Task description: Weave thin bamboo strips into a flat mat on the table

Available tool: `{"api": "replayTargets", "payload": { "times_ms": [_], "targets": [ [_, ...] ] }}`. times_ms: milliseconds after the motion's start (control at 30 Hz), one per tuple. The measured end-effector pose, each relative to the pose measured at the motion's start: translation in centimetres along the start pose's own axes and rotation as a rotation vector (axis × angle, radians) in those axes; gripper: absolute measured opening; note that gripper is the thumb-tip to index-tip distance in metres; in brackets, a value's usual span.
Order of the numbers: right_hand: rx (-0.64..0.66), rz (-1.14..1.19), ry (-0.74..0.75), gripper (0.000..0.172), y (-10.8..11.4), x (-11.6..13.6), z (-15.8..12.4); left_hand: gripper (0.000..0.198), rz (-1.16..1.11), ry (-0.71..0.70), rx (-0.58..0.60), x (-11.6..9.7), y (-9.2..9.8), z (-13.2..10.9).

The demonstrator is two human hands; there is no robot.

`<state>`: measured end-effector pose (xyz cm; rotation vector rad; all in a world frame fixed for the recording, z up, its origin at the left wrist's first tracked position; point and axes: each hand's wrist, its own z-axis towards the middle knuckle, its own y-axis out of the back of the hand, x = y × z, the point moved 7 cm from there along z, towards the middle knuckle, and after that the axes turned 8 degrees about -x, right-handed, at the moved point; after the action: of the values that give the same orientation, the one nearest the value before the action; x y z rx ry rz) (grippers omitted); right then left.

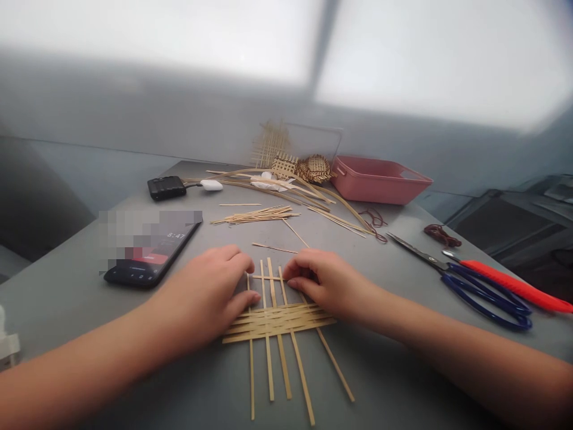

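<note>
Both hands work at a half-woven bamboo mat [277, 321], which lies between them and just below their fingertips.
We see the left hand [210, 289] palm down and loosely spread, its fingertips pressing the mat's left edge and gripping nothing. The right hand [323, 283] is curled, its tips on the end of a thin cross strip [267, 277]; we cannot tell if it pinches it. A phone [152, 255] lies just beyond the left hand, scissors [474, 285] well right of the right hand.

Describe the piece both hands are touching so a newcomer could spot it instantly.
On the grey table, nearest the camera, lies a flat lattice of pale strips, touched by the left hand and right hand. Unlike the loose strip bundle behind it, its strips are interlaced crosswise.
</note>
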<state>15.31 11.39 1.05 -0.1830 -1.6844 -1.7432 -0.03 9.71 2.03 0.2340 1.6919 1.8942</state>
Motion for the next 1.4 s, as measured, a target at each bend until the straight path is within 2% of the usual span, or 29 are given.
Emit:
{"api": "replayTargets", "payload": {
  "times_ms": [100,467,700,867,967,1067,1167,1400],
  "targets": [
    [-0.002,0.011,-0.001,0.018,-0.1,-0.1,-0.1,0.023,-0.072,0.074,0.056,1.1,-0.5,0.4],
    [-0.006,0.023,-0.013,0.017,-0.2,-0.3,0.0,0.021,-0.26,0.156,0.1,2.0,-1.4,0.5],
    [0.005,0.026,-0.028,0.019,-0.3,-0.1,0.0,0.016,-0.132,0.167,0.061,1.3,-1.7,0.9],
    [0.035,0.035,-0.056,0.01,0.0,-0.5,-0.1,0.018,-0.026,0.148,0.055,0.6,-2.1,0.7],
    [0.092,0.015,-0.064,0.009,1.1,-0.8,-0.2,0.022,0.027,0.132,0.066,0.3,-2.3,0.6],
    [0.203,-0.075,-0.074,0.007,2.3,-1.4,-0.6,0.024,0.062,0.124,0.078,0.1,-2.3,0.7],
    [0.246,-0.157,-0.027,0.009,3.0,-1.6,-0.8,0.024,0.07,0.116,0.087,0.1,-2.2,0.6],
    [0.191,-0.203,0.197,0.019,2.7,-0.3,-0.8,0.024,-0.008,0.095,0.095,0.3,-1.7,0.3]
  ]
}}
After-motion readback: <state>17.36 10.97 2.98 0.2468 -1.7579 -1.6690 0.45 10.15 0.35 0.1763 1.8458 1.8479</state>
